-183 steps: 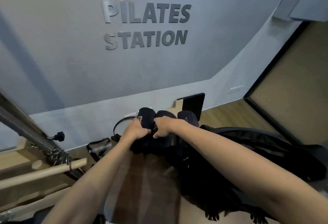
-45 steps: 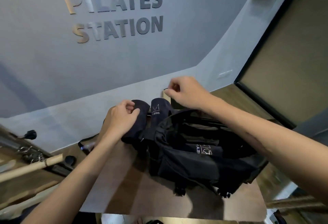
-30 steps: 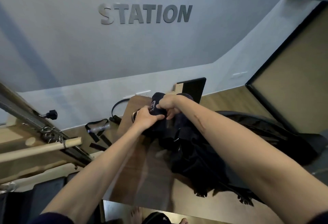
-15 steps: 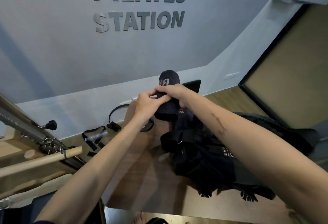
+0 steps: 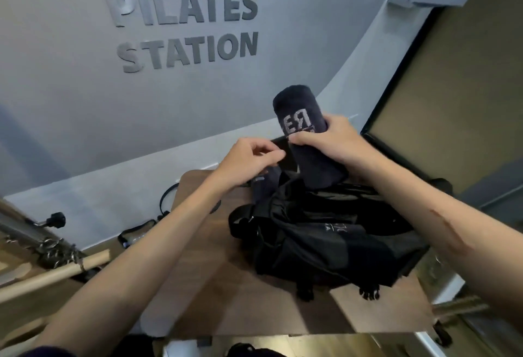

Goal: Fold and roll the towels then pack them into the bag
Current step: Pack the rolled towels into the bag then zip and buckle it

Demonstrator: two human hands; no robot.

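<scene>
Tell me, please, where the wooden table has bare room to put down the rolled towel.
Bare wood lies on the table left of the black bag, under the left forearm, and along the near edge. The far right is crowded by the bag.

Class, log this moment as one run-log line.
right hand: grips rolled dark navy towel above black fabric bag | left hand: beside, holding unclear | bag: on brown wooden table

A Pilates studio; raised grey lettering (image 5: 181,28) on the pale wall (image 5: 70,107) spells PILATES STATION. At the left stands exercise apparatus with a long spring (image 5: 17,226), chain links and a wooden bar (image 5: 53,274); black straps (image 5: 135,236) lie on the wood floor.
</scene>
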